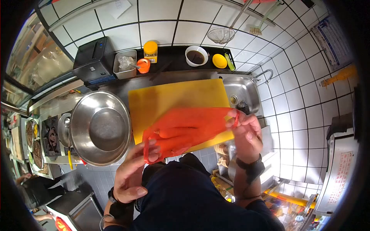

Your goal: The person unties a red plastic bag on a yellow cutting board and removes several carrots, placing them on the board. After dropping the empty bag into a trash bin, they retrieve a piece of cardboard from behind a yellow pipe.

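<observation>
A red plastic bag point(192, 123) is stretched between my two hands, its near side reaching past the front edge of the yellow cutting board point(173, 90). My left hand point(133, 175) has its fingers hooked through one handle loop, with the thumb apart. At the other end, my right hand point(248, 133) pinches the opposite handle. Creases and long folds run across the bag, and its inside is hidden. Left of the board stands a large steel basin point(79, 134), close to my left hand.
A steel sink point(246, 90) with a faucet point(265, 75) adjoins the board's right side. Along the back ledge are a black box-shaped device point(92, 59), a metal container point(119, 71), a yellow-lidded jar point(150, 50) and a bowl of dark liquid point(196, 57). A wire strainer point(221, 35) hangs above.
</observation>
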Demonstrator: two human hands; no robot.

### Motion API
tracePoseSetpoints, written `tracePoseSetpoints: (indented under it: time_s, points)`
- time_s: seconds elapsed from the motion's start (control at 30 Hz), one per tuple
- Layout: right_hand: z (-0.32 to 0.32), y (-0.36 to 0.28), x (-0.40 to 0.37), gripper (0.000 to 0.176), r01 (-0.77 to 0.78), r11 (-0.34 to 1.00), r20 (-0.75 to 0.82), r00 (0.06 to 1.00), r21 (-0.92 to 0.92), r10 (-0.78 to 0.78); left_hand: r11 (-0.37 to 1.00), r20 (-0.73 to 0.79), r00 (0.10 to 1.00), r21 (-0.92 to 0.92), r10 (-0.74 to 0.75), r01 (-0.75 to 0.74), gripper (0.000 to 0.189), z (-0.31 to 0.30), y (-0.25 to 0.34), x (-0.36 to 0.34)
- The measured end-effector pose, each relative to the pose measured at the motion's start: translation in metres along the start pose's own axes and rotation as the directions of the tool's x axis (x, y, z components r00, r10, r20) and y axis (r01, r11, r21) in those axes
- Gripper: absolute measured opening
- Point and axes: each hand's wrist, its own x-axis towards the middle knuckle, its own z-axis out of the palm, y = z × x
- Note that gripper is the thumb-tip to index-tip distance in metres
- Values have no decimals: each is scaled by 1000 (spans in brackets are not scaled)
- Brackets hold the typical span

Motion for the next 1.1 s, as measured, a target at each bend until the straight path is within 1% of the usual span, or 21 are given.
tracePoseSetpoints:
  time_s: [0.03, 0.1, 0.13, 0.17, 0.2, 0.27, 0.33, 0.4, 0.43, 0.5, 0.57, 0.63, 0.7, 0.77, 0.83, 0.87, 0.93, 0.97, 1.03, 1.07, 1.1]
  points:
    - [3, 1, -2, 34, 2, 1000, -2, 1000, -2, -2, 998, 46, 999, 58, 15, -18, 70, -2, 0, 3]
    - [13, 5, -5, 37, -124, 987, 131, 985, 103, 111, 992, 90, 995, 122, 34, -45, 67, -3, 1, 9]
    - [19, 11, -5, 44, -153, 981, 261, 958, 116, 119, 957, 178, 984, 288, -18, -34, 65, 0, 3, 12]
    - [30, 12, -11, 60, -227, 973, 281, 933, -28, 226, 889, 247, 966, 455, -83, -40, 63, 5, 6, 16]
    - [44, 18, -12, 69, -305, 952, 332, 899, 5, 286, 859, 275, 961, 501, -42, -106, 62, 16, 1, 22]
    - [61, 32, -14, 77, -385, 922, 447, 832, 41, 328, 720, 245, 969, 670, 13, -179, 59, 34, 2, 28]
    - [57, 46, -14, 85, -362, 931, 344, 881, 49, 324, 620, 186, 977, 756, 102, -209, 58, 40, -4, 26]
    - [68, 35, -8, 84, -435, 894, 390, 846, 107, 364, 595, 187, 966, 761, 180, -258, 54, 47, -12, 19]
    - [69, 31, -8, 83, -498, 854, 378, 827, 151, 416, 537, 170, 964, 804, 206, -256, 51, 56, -14, 16]
    - [64, 34, -14, 88, -540, 838, 469, 762, 77, 447, 457, 155, 969, 860, 192, -228, 49, 74, -23, 11]
    - [70, 27, -18, 85, -522, 853, 365, 797, 15, 481, 451, 80, 984, 881, 159, -145, 50, 92, -31, 5]
    - [60, 20, -21, 77, -571, 819, 421, 756, 50, 501, 440, 2, 975, 892, 224, -103, 46, 104, -45, -6]
    - [59, 11, -27, 75, -547, 837, 420, 753, -27, 506, 585, -100, 972, 810, 214, -46, 47, 118, -54, -18]
    - [42, 13, -30, 74, -543, 839, 454, 738, -39, 499, 596, -187, 950, 803, 250, 1, 46, 131, -61, -37]
    - [45, 3, -32, 68, -534, 845, 427, 755, -41, 498, 685, -303, 922, 726, 241, 59, 45, 144, -59, -56]
    - [45, 2, -32, 66, -527, 850, 395, 775, -27, 493, 779, -436, 887, 606, 154, 162, 40, 153, -60, -69]
    - [33, 7, -24, 58, -539, 842, 422, 759, -20, 496, 777, -515, 836, 600, 190, 193, 41, 159, -70, -98]
    - [29, 11, -23, 52, -542, 840, 373, 774, -28, 512, 784, -557, 808, 583, 192, 216, 41, 159, -76, -113]
    - [38, 6, -27, 51, -519, 854, 351, 803, 17, 481, 739, -589, 753, 639, 294, 212, 34, 161, -98, -145]
    - [34, 10, -27, 50, -496, 867, 371, 813, 36, 450, 923, -725, 671, 349, 156, 163, 30, 165, -108, -161]
    - [30, 15, -26, 50, -503, 864, 393, 802, 38, 450, 998, -797, 604, 24, -18, 62, 28, 169, -113, -173]
